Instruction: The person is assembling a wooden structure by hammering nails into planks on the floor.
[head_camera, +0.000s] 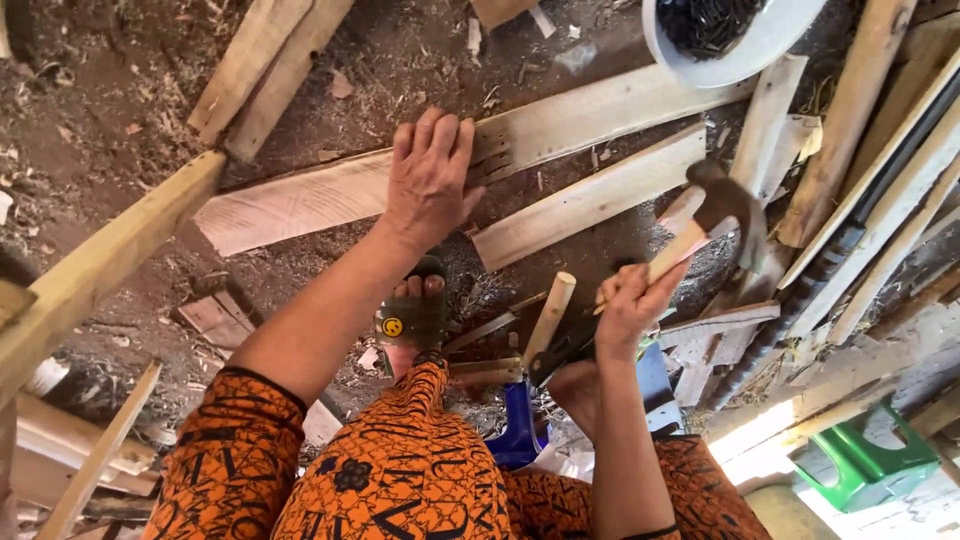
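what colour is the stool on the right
Green stool, lower right of the head view.

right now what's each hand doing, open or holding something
Left hand: open, fingers spread, pressed flat on the wooden plank.
Right hand: closed around the wooden handle of a hammer, head raised.

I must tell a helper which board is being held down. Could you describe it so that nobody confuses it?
Find the white bowl of dark nails at the top. Two pale boards slant down leftwards from it; take the upper, longer board, under the flat left hand. Unlike the shorter board below, it has a sawn slit beside the fingers.
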